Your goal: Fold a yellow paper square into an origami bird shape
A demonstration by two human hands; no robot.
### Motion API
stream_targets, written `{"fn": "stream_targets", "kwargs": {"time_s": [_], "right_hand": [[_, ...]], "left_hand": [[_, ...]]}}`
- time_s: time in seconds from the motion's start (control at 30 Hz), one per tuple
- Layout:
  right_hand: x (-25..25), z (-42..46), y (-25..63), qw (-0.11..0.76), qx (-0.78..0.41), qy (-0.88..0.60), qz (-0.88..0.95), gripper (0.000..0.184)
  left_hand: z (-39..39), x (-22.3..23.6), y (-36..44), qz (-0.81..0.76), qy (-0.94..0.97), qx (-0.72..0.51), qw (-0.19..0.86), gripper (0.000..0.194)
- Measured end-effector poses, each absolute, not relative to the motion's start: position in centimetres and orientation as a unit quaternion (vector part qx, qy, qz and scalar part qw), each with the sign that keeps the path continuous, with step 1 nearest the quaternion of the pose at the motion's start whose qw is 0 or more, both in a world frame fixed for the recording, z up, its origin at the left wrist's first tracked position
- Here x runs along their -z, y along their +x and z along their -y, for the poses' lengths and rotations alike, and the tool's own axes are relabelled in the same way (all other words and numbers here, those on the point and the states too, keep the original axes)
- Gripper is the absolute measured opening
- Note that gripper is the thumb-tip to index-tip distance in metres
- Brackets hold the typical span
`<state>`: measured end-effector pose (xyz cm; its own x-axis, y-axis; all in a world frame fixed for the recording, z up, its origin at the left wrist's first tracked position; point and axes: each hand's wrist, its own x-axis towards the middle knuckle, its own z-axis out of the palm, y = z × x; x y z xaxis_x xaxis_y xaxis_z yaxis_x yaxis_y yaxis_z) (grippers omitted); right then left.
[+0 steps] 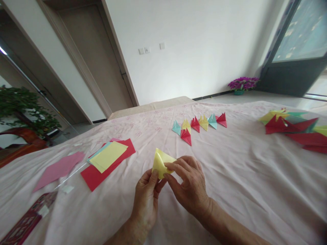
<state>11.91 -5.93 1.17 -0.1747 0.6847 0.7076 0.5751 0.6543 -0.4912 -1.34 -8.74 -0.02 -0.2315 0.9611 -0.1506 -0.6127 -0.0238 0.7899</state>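
Note:
A partly folded piece of yellow paper (159,160) is held up between both hands over the cloth. My left hand (146,192) pinches its lower left edge, thumb in front. From the right, my right hand (189,183) grips the paper's right side between thumb and fingers; its fingertips press near a fold. The paper's top comes to a point. Beyond it stand several small folded paper pieces in a row, among them a red one (186,136), a yellow one (203,123) and a blue one (176,127).
A pale pink cloth (230,190) covers the surface. Yellow sheets (109,156) lie on red paper (93,178) at left, beside pink paper (60,168). A dark red patterned item (25,219) lies at lower left. Larger folded red papers (277,125) are heaped at right.

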Motion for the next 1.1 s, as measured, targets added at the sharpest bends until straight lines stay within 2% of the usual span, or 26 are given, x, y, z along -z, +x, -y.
{"fn": "stream_targets", "kwargs": {"time_s": [0.33,0.53,0.93,1.1], "right_hand": [[-2.0,6.9,12.0,0.486,-0.094,-0.39,0.776,0.008],[-2.2,6.9,12.0,0.48,-0.093,-0.375,0.788,0.003],[-2.3,6.6,12.5,0.459,-0.098,-0.365,0.804,0.005],[-2.0,6.7,12.4,0.476,-0.099,-0.367,0.793,0.004]], "left_hand": [[9.1,0.0,-1.0,-0.413,0.242,-0.664,0.574,0.027],[9.3,0.0,-0.9,-0.412,0.264,-0.659,0.571,0.024],[9.4,0.2,-0.9,-0.425,0.319,-0.638,0.558,0.024],[9.5,0.2,-1.0,-0.434,0.32,-0.642,0.545,0.022]]}}
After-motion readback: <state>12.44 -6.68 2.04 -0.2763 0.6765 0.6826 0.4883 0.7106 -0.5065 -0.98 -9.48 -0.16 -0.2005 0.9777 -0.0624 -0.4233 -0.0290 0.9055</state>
